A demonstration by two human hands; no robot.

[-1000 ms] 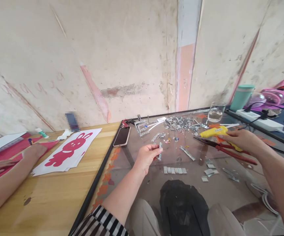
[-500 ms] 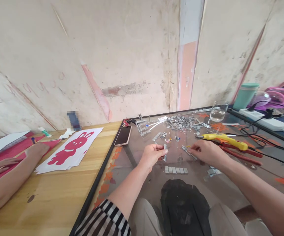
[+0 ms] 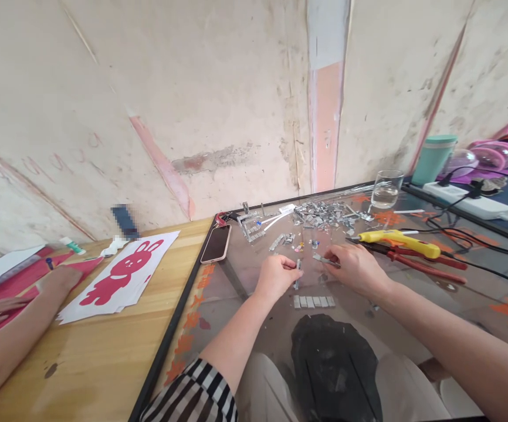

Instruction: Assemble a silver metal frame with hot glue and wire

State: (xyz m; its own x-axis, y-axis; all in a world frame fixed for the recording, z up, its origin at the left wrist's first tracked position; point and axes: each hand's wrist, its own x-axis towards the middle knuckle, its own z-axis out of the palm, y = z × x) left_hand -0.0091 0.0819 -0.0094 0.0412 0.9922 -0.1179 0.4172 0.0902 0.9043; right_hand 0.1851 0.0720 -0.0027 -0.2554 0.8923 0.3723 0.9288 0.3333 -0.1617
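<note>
My left hand (image 3: 278, 278) pinches a small grey metal strip (image 3: 298, 274), held upright between thumb and fingers. Facing it from the right, my right hand (image 3: 353, 266) grips another thin grey metal piece (image 3: 322, 258) whose end points at the first one; the two pieces are apart. Below both hands, a row of joined flat grey pieces (image 3: 314, 302) lies on the glass-like tabletop. Beyond them spreads a pile of small metal pieces (image 3: 324, 214). A few tiny coloured bits (image 3: 314, 244) lie between the pile and my hands.
A yellow tool (image 3: 399, 242) and red-handled pliers (image 3: 430, 266) lie right of my right hand. Behind stand a glass (image 3: 386, 190) and a green cup (image 3: 434, 159). A phone (image 3: 216, 244) lies left. Another person's arm (image 3: 20, 331) rests by a rabbit picture (image 3: 119, 275).
My right hand has lifted its metal piece and brought it left, closer to my left hand. My left hand keeps its strip. The view has shifted slightly.
</note>
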